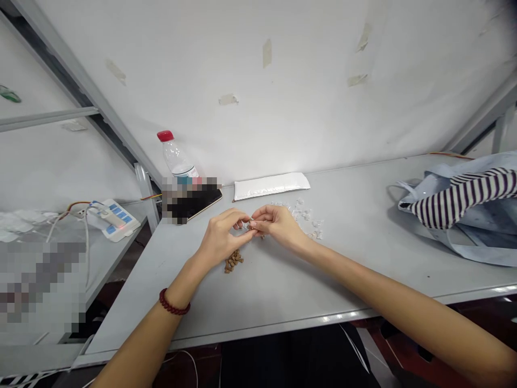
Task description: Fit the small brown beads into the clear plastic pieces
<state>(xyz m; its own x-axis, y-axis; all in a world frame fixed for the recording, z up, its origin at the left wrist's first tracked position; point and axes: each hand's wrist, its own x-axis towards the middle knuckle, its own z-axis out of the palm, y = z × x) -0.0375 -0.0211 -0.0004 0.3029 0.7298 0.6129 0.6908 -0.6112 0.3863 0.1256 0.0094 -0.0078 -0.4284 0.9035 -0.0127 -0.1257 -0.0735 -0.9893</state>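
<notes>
My left hand (220, 237) and my right hand (280, 225) meet above the grey table, fingertips nearly touching. Each is closed in a pinch. A glint of something small, clear and brownish shows between the fingertips, too small to name. Just below my left hand lies a little pile of brown pieces (233, 261). Beyond and to the right of my right hand, small clear plastic pieces (317, 229) are scattered, partly hidden by that hand. A dark red beaded bracelet (173, 303) circles my left wrist.
Against the wall lies a long white packet (270, 186). A red-capped bottle (177, 156) and a dark phone (197, 202) are at the table's left end. Further left sits a power strip (117, 218) with cables. A light blue bag (476, 215) with a striped part occupies the right.
</notes>
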